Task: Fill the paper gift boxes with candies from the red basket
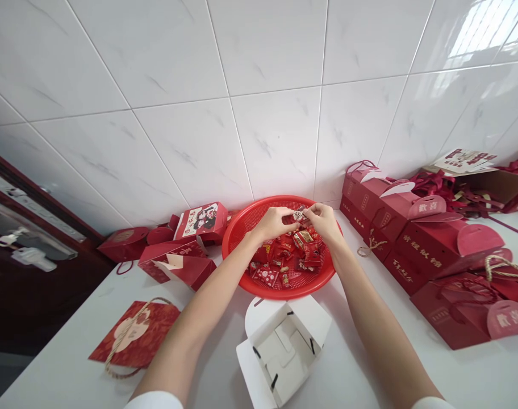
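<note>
Over the far part of a red plastic basket (232, 236), my left hand (277, 222) and my right hand (322, 220) meet at a small wrapped piece (299, 215) with dark lettering. Fingers of both hands pinch it from either side. Below them in the basket lie several wrapped sweets, among them a dotted red one (267, 275) and a gold-and-red one (302, 238). Nearer to me, between my forearms, stands an open white box (284, 346) with its flaps spread and nothing inside.
Red boxes (438, 250) line the table's right side, with ribbons (438, 187) in a carton behind. More red boxes (178, 261) sit at the left, beside a red bag (135, 335) with a rope handle. A tiled wall (276, 142) closes the back.
</note>
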A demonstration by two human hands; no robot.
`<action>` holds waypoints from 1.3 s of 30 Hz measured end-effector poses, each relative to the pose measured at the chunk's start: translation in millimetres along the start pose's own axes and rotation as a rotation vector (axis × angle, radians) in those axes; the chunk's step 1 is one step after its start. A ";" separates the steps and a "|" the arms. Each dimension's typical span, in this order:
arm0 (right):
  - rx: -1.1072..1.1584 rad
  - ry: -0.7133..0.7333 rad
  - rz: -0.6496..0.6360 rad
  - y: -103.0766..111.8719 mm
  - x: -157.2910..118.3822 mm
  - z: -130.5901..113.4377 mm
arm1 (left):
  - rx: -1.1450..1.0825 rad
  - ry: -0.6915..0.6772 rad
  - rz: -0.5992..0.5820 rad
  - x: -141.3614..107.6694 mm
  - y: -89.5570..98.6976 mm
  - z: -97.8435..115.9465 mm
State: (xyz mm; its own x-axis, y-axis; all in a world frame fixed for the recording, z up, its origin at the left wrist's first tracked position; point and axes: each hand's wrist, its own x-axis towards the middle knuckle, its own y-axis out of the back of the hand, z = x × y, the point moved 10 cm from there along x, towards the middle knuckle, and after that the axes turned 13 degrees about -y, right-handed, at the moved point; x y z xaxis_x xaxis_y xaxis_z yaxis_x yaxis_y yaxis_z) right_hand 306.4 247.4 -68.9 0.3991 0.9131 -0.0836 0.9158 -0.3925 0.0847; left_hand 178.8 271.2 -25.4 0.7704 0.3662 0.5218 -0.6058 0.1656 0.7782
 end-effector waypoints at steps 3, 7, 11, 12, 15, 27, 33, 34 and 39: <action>0.032 -0.033 -0.034 -3.1 -2.4 0.0 | -0.026 -0.004 0.014 0.4 2.0 -0.4; 0.036 -0.055 -0.051 -5.0 -4.0 0.5 | -0.034 -0.016 0.025 0.8 3.5 -0.7; 0.037 -0.076 -0.053 -5.3 -5.0 1.9 | -0.033 -0.013 0.019 1.6 2.7 -1.4; 0.038 -0.080 -0.055 -5.5 -5.5 1.9 | -0.031 -0.011 0.016 1.7 2.4 -1.6; 0.045 -0.089 -0.063 -6.2 -6.6 1.5 | -0.021 -0.011 0.013 2.1 1.9 -1.9; 0.001 -0.040 -0.020 -2.7 1.9 7.2 | -0.026 0.005 -0.009 1.0 -2.4 -6.3; 0.057 -0.073 -0.043 -3.3 0.9 7.4 | -0.026 0.026 -0.044 1.6 -5.0 -8.1; 0.071 -0.083 -0.049 -3.4 0.1 7.1 | -0.032 0.029 -0.048 1.6 -5.4 -7.9; 0.109 -0.119 -0.070 -4.4 -4.1 5.0 | -0.071 0.025 -0.037 1.5 -3.9 -5.8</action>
State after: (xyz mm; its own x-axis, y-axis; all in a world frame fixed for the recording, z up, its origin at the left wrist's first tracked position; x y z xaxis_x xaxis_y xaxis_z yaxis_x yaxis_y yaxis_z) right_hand 300.9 244.8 -73.9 0.3308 0.9216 -0.2033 0.9383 -0.3441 -0.0334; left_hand 181.2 276.4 -29.6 0.7881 0.3810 0.4834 -0.5899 0.2433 0.7699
